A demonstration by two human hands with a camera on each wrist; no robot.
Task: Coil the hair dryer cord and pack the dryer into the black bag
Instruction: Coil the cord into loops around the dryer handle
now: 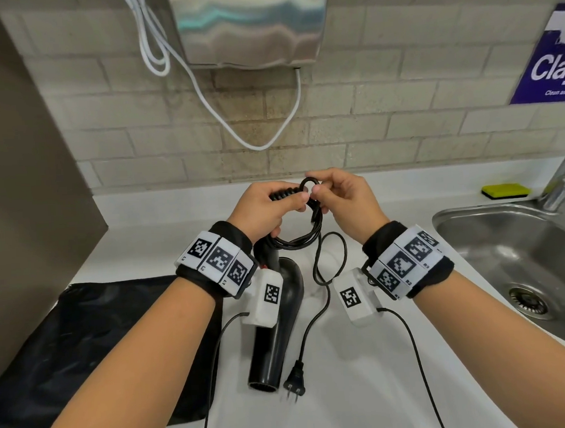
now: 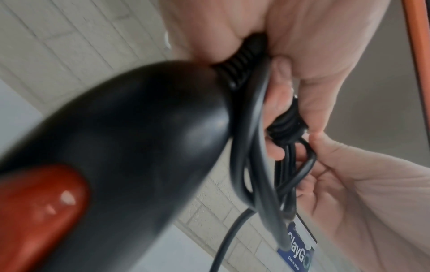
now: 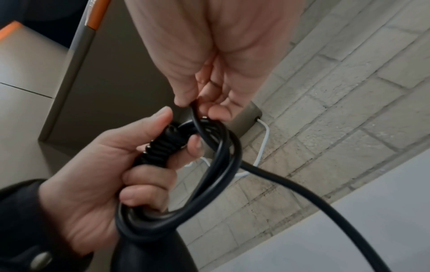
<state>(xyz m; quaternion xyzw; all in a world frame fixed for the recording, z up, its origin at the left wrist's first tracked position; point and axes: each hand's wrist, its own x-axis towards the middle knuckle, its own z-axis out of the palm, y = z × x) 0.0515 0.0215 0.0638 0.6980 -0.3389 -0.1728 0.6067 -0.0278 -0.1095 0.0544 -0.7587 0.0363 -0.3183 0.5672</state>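
My left hand grips the ribbed cord collar at the butt of the black hair dryer, fingers curled round it together with several gathered loops of the cord, above a white counter. My right hand pinches a small loop of that cord between thumb and fingertips, right beside the left thumb. The dryer hangs from the left hand's hold, nozzle towards me and low over the counter; whether the nozzle rests on the surface I cannot tell. The loose remainder of the cord trails down between my wrists to the plug, which lies on the counter just beside the nozzle. In the left wrist view the dryer's red switch fills the near corner. The black bag lies flat on the counter under my left forearm, touching the dryer's side in the head view. A steel sink sits to the right, a yellow sponge on the ledge behind it
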